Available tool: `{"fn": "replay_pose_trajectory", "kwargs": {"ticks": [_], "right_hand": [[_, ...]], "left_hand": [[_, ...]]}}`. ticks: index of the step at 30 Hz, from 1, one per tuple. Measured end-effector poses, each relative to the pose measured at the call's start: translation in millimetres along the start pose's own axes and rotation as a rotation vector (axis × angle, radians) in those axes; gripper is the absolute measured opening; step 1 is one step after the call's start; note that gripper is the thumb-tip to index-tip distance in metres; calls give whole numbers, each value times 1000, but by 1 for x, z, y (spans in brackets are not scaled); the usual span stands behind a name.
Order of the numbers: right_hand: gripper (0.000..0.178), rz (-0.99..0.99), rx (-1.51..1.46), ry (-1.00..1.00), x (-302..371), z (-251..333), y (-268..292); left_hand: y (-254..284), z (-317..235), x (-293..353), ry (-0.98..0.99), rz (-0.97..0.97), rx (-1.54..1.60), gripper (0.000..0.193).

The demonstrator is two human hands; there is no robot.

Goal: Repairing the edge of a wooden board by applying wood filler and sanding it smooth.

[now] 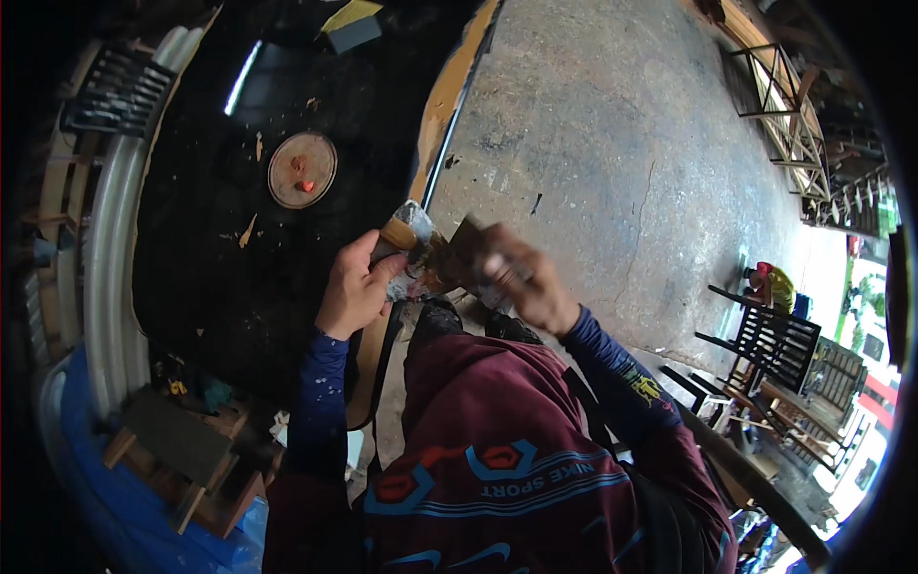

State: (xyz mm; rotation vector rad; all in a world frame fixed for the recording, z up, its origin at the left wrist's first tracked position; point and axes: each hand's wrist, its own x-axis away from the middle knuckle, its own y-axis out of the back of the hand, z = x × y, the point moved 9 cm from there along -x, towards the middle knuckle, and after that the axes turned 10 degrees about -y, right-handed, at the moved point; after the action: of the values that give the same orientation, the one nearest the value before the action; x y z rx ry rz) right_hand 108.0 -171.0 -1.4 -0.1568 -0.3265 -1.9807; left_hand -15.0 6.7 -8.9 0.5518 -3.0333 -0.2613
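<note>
At the near right edge of the black tabletop [220,277], my left hand [354,287] is closed round a smeared grey-and-tan piece [409,230], whose exact kind I cannot make out. My right hand [531,287], blurred by motion, grips a dark flat square-edged piece [466,241] close against it. Where the two pieces meet, the blur hides whether they touch. On the tabletop, beyond my left hand, lies a round pale disc [302,170] with an orange-red blob [305,186] on it.
A yellow and grey block [354,27] lies at the tabletop's far end. Concrete floor [612,163] stretches to the right. A black slatted chair [775,335] and a metal frame [789,124] stand beyond it. To the left are pale rolls [115,249] and a low wooden stool [177,435].
</note>
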Motion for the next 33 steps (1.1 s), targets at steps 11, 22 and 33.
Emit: {"fn": "replay_pose_trajectory", "kwargs": {"ticks": [11,22,33], "right_hand": [[44,-583,715,366,58,35,73],[37,-422,1032,263,45,10,86],[36,-354,1030,386,34,0,72]], "left_hand": [[-67,-63,-37,27,-489,-335,29],[-115,-59,-61,-26,-332,-420,20],[-107,-62,-58,195,-282,-336,15]]}}
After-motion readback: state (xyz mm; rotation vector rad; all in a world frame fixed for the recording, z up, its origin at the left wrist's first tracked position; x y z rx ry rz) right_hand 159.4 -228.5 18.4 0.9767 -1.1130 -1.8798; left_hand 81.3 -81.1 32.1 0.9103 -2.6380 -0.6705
